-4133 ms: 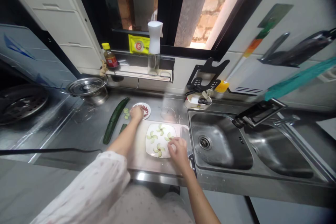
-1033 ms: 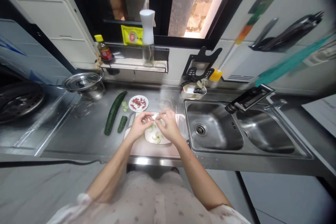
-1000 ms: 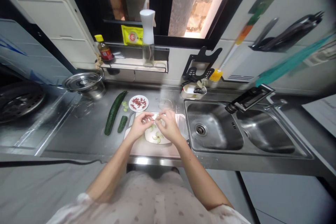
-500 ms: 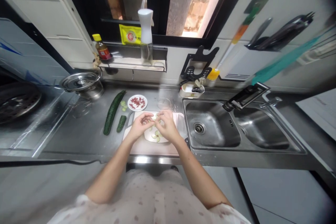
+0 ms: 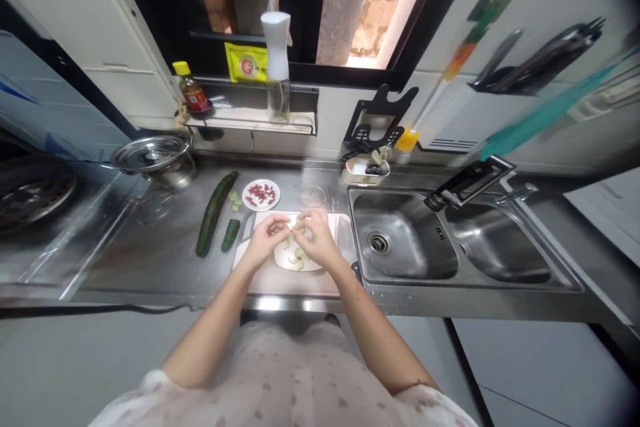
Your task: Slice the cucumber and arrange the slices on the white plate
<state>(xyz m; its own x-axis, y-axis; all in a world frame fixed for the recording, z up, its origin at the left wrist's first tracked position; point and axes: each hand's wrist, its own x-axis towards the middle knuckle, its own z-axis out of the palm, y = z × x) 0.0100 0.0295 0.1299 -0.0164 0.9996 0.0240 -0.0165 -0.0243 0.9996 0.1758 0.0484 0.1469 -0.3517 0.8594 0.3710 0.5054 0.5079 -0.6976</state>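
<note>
My left hand [image 5: 269, 237] and my right hand [image 5: 315, 237] meet over a white plate [image 5: 281, 262], fingertips pinched close together. Between them shows a pale green cucumber slice [image 5: 293, 221], partly hidden by the fingers. Several curved cucumber slices [image 5: 299, 258] lie on the plate, some fanned together near its front. The plate rests on a pale cutting board [image 5: 295, 287]. Left of the board lie a long whole cucumber [image 5: 216, 215], a short cucumber piece [image 5: 231, 235] and a few loose slices [image 5: 235, 199]. A small white dish [image 5: 250, 203] behind holds chopped red bits.
A double steel sink [image 5: 405, 237] with a black faucet [image 5: 465, 185] is to the right. A lidded steel pot [image 5: 173, 170] stands at the back left. The wall shelf [image 5: 250, 121] carries a sauce bottle [image 5: 194, 90] and a spray bottle [image 5: 277, 67].
Both hands stay over the plate, with only slight finger movement. The camera view has shifted a little.
</note>
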